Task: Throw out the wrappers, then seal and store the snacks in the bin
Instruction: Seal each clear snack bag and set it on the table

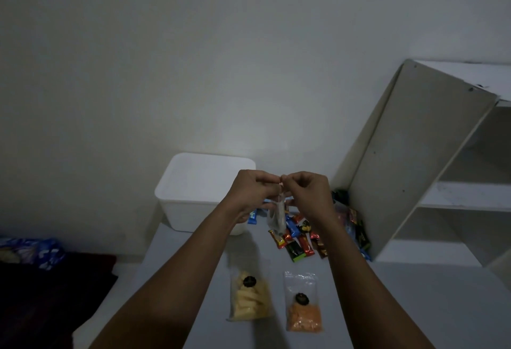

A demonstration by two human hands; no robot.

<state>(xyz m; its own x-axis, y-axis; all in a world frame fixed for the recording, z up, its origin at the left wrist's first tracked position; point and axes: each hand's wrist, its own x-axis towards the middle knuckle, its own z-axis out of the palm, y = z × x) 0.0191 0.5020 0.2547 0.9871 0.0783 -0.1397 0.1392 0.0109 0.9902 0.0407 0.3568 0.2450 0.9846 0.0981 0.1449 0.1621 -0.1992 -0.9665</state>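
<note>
While both arms reach forward over the grey table (414,307), a small clear bag (277,217) hangs in the air between the hands, its top edge pinched from either side. The left hand (253,193) grips that top edge with thumb and fingers pressed together, and the right hand (309,192) pinches the same edge right beside it, the fingertips of the two hands almost touching. What the bag contains is hard to make out in the dim light; it looks nearly empty and pale.

Directly below and beyond the hanging bag lies a scatter of small snack packets (301,240) in red, blue, black and orange, spread across the table toward the foot of a white shelf unit (414,160) standing at the right. Some packets press up against the shelf's side panel.

Nearer the person, two more clear bags lie flat and apart from each other: a bag of pale yellow snacks (250,297) on the left and a bag of orange snacks (304,303) on the right, each with a dark round sticker.

A white bin (193,191), open at the top, sits at the far left corner of the table against the wall, close to the table's left edge. Bare tabletop stretches wide at the right front, below the shelf. Off the left edge, lower down, lies dark bedding with a blue patterned cloth (36,250).
</note>
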